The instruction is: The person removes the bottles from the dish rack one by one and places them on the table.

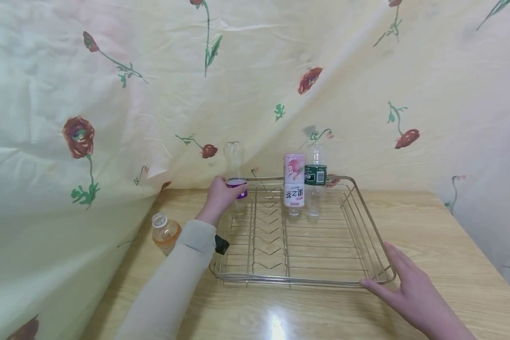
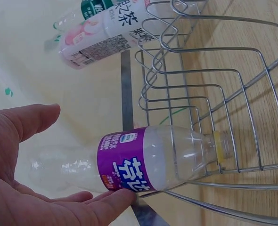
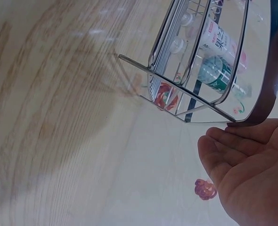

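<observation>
A clear plastic bottle (image 2: 176, 155) with a purple label stands upside down at the back left of the wire dish rack (image 1: 302, 284), its neck among the wires. My left hand (image 2: 54, 188) is at this bottle; extended fingers touch its label while the thumb stands away from it. My right hand (image 1: 412, 288) rests at the rack's front right corner, thumb at the front rim and fingers along the side. Also neck down at the back of the rack are a pink and white bottle (image 1: 294, 182) and a clear bottle with a green label (image 1: 316, 175).
Left of the rack, partly behind my left sleeve (image 1: 165, 283), an orange bottle (image 1: 165, 231) with a clear top stands on the wooden table (image 1: 246, 314). A flowered cloth (image 1: 246, 108) hangs behind and at both sides.
</observation>
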Demonstrator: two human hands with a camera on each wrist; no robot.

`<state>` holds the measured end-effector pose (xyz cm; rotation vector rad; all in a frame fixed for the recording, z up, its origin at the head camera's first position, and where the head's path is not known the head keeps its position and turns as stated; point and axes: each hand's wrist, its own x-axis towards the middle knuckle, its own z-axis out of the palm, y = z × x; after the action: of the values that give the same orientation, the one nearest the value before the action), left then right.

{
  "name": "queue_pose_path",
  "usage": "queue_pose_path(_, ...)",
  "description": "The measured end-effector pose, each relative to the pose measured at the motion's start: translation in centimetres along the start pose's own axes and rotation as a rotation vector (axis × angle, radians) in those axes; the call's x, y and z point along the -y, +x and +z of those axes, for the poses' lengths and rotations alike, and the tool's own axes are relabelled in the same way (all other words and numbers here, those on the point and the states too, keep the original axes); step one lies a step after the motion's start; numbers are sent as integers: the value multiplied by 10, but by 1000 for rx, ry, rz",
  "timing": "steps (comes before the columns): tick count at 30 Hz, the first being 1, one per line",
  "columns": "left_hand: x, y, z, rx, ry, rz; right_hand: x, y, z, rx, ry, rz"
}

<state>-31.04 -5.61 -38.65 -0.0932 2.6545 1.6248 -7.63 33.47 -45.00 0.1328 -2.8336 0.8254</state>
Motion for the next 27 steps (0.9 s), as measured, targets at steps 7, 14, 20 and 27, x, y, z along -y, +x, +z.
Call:
queue_pose_path(7, 2, 4, 3, -6, -2, 8, 0, 0, 1, 24, 6, 20)
queue_pose_path(14, 2, 6, 5, -10, 32, 18, 0, 0, 0, 19, 3, 19)
queue_pose_path(20, 0, 7, 6, 6, 67, 13, 1, 0, 0, 12, 13, 16)
queue_pose_path(27, -2, 13, 10, 13, 91, -2, 0, 0, 0, 5, 17, 13)
